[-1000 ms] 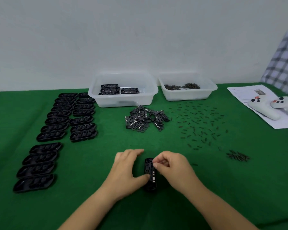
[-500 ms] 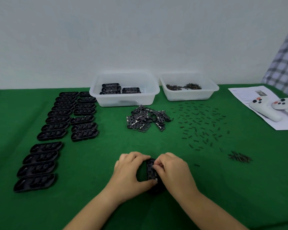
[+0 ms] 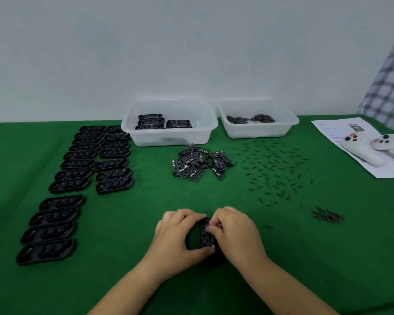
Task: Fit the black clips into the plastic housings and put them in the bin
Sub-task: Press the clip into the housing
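Head view: printed sheet (image 3: 341,130) under controllers (image 3: 359,151); writing unreadable.

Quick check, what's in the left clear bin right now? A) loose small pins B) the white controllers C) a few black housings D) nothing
C: the left clear bin holds a few black housings, while the small dark parts sit in the right clear bin and the white controllers lie on the paper at the far right.
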